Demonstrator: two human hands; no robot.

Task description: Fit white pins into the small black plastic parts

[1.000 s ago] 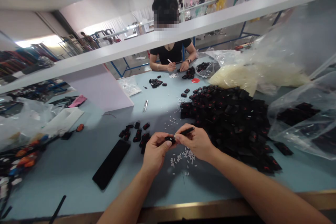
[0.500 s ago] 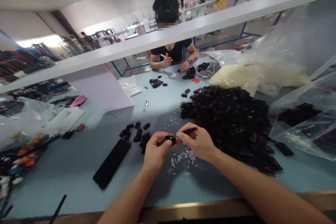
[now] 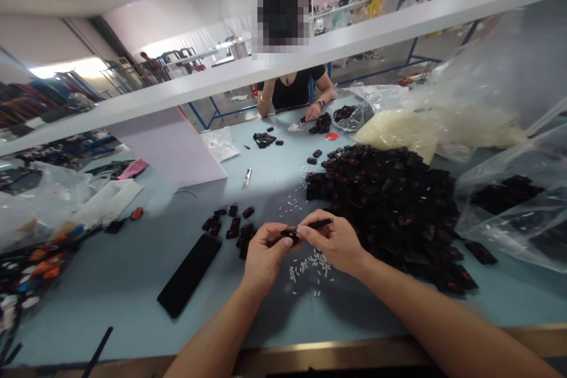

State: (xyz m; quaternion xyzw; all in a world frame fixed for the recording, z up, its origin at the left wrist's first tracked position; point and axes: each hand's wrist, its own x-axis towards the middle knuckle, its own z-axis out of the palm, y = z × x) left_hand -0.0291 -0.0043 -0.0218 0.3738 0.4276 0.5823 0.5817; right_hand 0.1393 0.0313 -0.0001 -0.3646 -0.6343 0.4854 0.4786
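My left hand (image 3: 266, 251) is closed on a small black piece (image 3: 291, 235), held between thumb and fingers above the table. My right hand (image 3: 333, 239) pinches a slim black pen-like tool (image 3: 321, 223), whose tip end meets the piece; the tip itself is hidden by my fingers. Below both hands lie many small white bits (image 3: 315, 262), loose on the table. Just left of my left hand rests a cluster of small black pieces (image 3: 233, 227). Right of my right hand rises a large heap of black pieces with red marks (image 3: 385, 201).
A black phone-like slab (image 3: 189, 276) lies at left, with thread snips (image 3: 247, 178) farther back. A white shelf (image 3: 212, 80) crosses above the table on an upright panel (image 3: 172, 150). Clear plastic bags (image 3: 522, 189) stand at right. Opposite sits a co-worker (image 3: 292, 91).
My hands stay almost in place, still holding the small black piece and the tool. The co-worker's raised hand has gone up behind the shelf.
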